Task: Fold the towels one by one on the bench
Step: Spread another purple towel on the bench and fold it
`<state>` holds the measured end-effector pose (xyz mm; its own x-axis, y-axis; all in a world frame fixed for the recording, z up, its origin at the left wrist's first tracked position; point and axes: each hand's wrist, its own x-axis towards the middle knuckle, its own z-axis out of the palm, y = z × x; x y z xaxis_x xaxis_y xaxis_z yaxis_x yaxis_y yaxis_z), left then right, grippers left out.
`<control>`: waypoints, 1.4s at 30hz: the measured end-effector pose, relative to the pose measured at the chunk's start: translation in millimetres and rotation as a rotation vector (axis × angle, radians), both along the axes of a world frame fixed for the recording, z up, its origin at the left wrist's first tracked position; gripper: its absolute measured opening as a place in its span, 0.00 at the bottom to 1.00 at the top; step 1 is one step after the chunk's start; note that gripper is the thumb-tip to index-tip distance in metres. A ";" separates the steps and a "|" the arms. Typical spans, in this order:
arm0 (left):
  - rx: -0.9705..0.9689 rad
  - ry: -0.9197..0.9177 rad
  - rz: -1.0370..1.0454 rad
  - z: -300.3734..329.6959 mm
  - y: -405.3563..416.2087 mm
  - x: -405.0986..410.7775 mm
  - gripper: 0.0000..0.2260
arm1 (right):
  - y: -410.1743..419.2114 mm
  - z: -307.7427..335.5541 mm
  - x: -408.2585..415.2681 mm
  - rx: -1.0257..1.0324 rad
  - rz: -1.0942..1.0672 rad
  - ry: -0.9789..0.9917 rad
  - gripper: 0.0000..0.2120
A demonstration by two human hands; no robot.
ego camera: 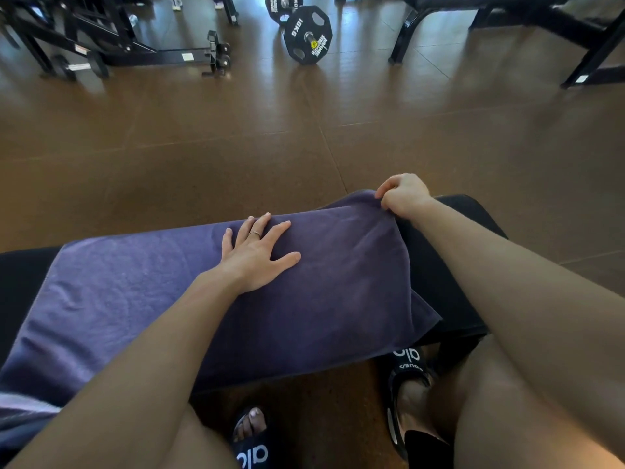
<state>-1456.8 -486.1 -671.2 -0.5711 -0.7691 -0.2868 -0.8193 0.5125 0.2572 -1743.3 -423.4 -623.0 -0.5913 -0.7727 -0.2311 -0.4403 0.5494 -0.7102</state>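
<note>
A purple towel (142, 299) lies spread across the black bench (449, 265) in the lower half of the frame. The left hand (257, 253) rests flat on it at center, fingers splayed, gripping nothing. The right hand (402, 196), right of center, is curled closed, pinching the towel's far right corner. A barbell plate (307, 35) marked 10KG stands on the floor at top center.

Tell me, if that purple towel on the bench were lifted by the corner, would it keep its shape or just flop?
Probably flop. The purple towel drapes over the bench edge and wrinkles softly, so it looks limp. The right hand pinches only a far corner, suggesting it is light. The left hand lies flat on it, likely because the cloth could slide on the smooth padding.
</note>
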 end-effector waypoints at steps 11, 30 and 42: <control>-0.012 0.052 -0.446 22.0 72.5 -56.0 0.38 | 21.5 17.1 3.7 0.206 0.104 -0.120 0.18; -0.080 -0.009 -0.475 6.4 97.1 -54.7 0.37 | 153.1 17.3 59.3 0.319 0.203 0.072 0.25; -0.082 -0.070 -0.454 11.9 103.0 -55.2 0.36 | 156.4 17.8 65.1 0.424 0.218 0.109 0.19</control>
